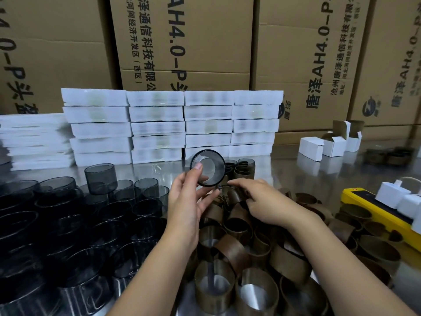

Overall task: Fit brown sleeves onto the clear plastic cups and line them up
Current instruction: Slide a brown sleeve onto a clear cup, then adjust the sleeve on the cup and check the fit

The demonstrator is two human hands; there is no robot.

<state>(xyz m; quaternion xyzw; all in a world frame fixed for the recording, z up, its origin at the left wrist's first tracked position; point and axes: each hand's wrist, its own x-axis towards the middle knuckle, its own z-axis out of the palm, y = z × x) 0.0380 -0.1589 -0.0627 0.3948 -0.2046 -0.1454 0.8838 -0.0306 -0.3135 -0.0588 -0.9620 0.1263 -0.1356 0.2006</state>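
My left hand point(189, 201) holds a clear smoky plastic cup point(208, 168) up above the table, thumb on its rim, the open mouth facing me. My right hand point(262, 201) reaches down into a pile of loose brown sleeves point(237, 252), its fingers curled around one brown sleeve point(237, 195) at the top of the pile. Several bare cups point(75, 220) stand crowded on the left of the steel table. A few sleeved cups point(245, 168) stand in a group just behind the held cup.
Stacks of flat white packs point(170, 124) form a wall at the back, before large cardboard cartons point(182, 42). Small white boxes point(328, 145) sit at back right. A yellow device point(373, 208) with white boxes on it lies at the right edge.
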